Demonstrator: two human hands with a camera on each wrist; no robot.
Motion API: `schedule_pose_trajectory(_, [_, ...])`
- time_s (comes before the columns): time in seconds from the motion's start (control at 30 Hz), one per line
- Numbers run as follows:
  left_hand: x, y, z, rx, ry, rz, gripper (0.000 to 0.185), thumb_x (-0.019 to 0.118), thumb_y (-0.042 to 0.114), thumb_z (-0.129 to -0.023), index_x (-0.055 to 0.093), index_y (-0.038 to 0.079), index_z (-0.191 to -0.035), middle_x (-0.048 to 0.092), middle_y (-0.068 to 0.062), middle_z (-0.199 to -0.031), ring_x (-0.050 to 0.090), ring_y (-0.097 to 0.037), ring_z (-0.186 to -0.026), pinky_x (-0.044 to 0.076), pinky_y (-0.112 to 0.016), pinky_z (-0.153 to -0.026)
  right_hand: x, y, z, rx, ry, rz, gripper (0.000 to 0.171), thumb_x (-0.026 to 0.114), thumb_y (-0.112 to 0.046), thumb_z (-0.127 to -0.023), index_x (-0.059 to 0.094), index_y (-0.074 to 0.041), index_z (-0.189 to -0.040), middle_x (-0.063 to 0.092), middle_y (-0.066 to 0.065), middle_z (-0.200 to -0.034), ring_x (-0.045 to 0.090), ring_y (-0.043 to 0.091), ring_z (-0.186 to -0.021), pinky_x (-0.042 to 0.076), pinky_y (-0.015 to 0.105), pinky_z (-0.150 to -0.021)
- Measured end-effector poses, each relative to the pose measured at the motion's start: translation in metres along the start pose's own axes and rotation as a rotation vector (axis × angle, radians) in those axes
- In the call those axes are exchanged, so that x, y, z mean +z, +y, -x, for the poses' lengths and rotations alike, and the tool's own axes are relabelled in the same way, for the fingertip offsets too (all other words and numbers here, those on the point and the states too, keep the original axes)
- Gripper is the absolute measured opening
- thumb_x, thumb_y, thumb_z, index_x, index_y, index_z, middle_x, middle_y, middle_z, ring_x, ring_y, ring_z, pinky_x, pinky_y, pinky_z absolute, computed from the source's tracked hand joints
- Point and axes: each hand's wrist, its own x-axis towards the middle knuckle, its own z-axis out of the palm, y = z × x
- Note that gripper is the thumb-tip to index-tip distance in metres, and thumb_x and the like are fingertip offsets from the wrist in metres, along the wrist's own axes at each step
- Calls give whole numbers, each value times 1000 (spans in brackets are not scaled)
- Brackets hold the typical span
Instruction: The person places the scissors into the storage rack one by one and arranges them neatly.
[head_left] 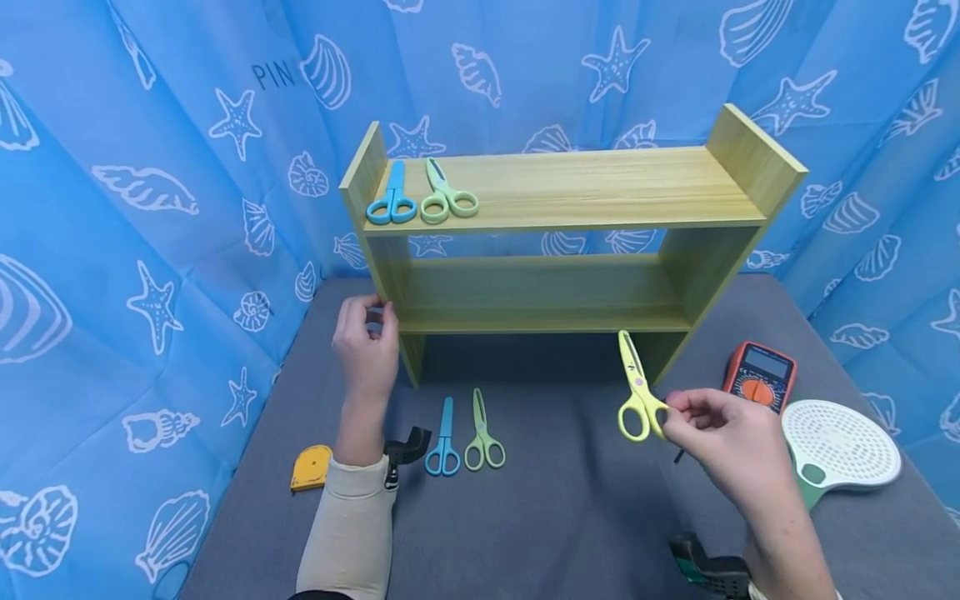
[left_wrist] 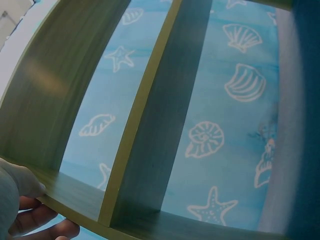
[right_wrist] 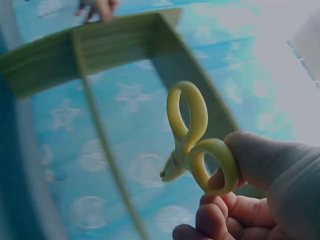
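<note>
The right hand [head_left: 723, 433] pinches a pair of yellow scissors [head_left: 638, 386] by one rounded finger loop between thumb and fingers, the blades together and pointing up; the scissors are held above the desk [head_left: 540, 517], in front of the right part of the shelf [head_left: 570, 187], and their smooth loops look like plastic. The left hand [head_left: 367, 346] grips the front edge of the shelf's left side panel, thumb against the inner face and fingers outside. The shelf is pale yellowish board with straight wood grain, two flat tiers and square-cut slanting sides. On its top tier, at the left end, blue scissors [head_left: 396, 179] and light green scissors [head_left: 442, 188] lie side by side, their ringed handles toward the front edge. Below, on the matte grey cloth-like desk surface, a second blue pair [head_left: 446, 432] lies near a second green pair [head_left: 481, 425], tips away from the person. A rounded yellow tape measure [head_left: 311, 468] lies to the left. On the right are a boxy orange-red multimeter [head_left: 757, 387] with a round dial and a white perforated disc [head_left: 840, 442] with a green handle. Behind hangs a softly creased blue curtain [head_left: 525, 75] printed with white shells and starfish.
</note>
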Motion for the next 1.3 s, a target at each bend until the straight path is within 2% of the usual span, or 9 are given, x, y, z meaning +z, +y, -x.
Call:
schedule_pose_trajectory(0.1, [0, 0, 0, 1, -4, -3, 12, 65, 8, -100, 65, -4, -104, 63, -18, -99, 66, -28, -82, 48, -24, -63, -22, -2, -1, 7, 26, -53, 14, 78, -9, -87, 75, 0, -97, 71, 3, -76, 60, 10, -59, 46, 23, -51])
schedule_pose_trajectory(0.2, [0, 0, -1, 1, 6, 5, 11, 66, 7, -99, 65, -4, -103, 64, -17, -98, 66, -29, -81, 46, -21, -63, -42, -6, -5, -13, 82, -88, 13, 78, -6, -86, 73, 2, -96, 70, -6, -72, 61, 7, -59, 47, 19, -52])
schedule_pose_trajectory(0.33, [1, -1, 0, 5, 9, -2, 10, 67, 5, -98, 65, -4, -102, 64, -17, -97, 66, -28, -80, 48, -25, -62, -61, -15, -14, -74, 184, -115, 10, 77, 0, -84, 73, 4, -92, 67, -18, -71, 62, 0, -59, 48, 12, -55])
schedule_pose_trajectory(0.5, [1, -2, 0, 10, 11, -5, 9, 67, 3, -97, 66, -3, -102, 64, -17, -97, 66, -29, -79, 49, -30, -60, -75, -40, -33, -123, 263, -140, 10, 76, 0, -84, 74, 3, -93, 68, -17, -71, 58, 2, -58, 46, 10, -57])
schedule_pose_trajectory(0.73, [0, -2, 0, 15, 6, -17, 9, 67, 3, -98, 65, -4, -102, 64, -18, -97, 65, -29, -79, 48, -26, -61, -82, -86, -75, -182, 290, -185, 11, 76, -7, -84, 76, 1, -92, 67, -10, -68, 54, 10, -62, 39, 17, -50])
schedule_pose_trajectory(0.83, [0, -1, 0, 14, -5, -27, 10, 67, 5, -98, 65, -3, -103, 64, -17, -98, 65, -27, -80, 49, -28, -61, -80, -107, -97, -193, 260, -165, 12, 75, -10, -83, 77, -2, -92, 67, -13, -67, 55, 10, -64, 40, 19, -52])
schedule_pose_trajectory(0.97, [0, -2, 0, 19, -9, -32, 12, 66, 7, -99, 65, -3, -103, 64, -16, -99, 65, -25, -81, 51, -27, -62, -71, -134, -124, -229, 171, -136, 14, 73, -13, -84, 77, -2, -92, 68, -10, -69, 56, 12, -66, 42, 20, -55])
schedule_pose_trajectory(1.27, [0, -4, 0, 19, -16, -26, 10, 66, 6, -98, 65, -3, -103, 64, -16, -99, 65, -25, -81, 52, -30, -62, -37, -187, -171, -264, -27, 13, 19, 67, -19, -84, 79, -7, -91, 69, -1, -72, 55, 17, -65, 41, 28, -53])
schedule_pose_trajectory(1.3, [0, -4, -1, 15, -18, -26, 10, 66, 6, -98, 65, -3, -104, 64, -16, -99, 65, -25, -82, 52, -31, -63, -33, -192, -176, -267, -46, 27, 19, 66, -19, -83, 79, -7, -90, 69, 0, -72, 56, 17, -64, 47, 26, -64])
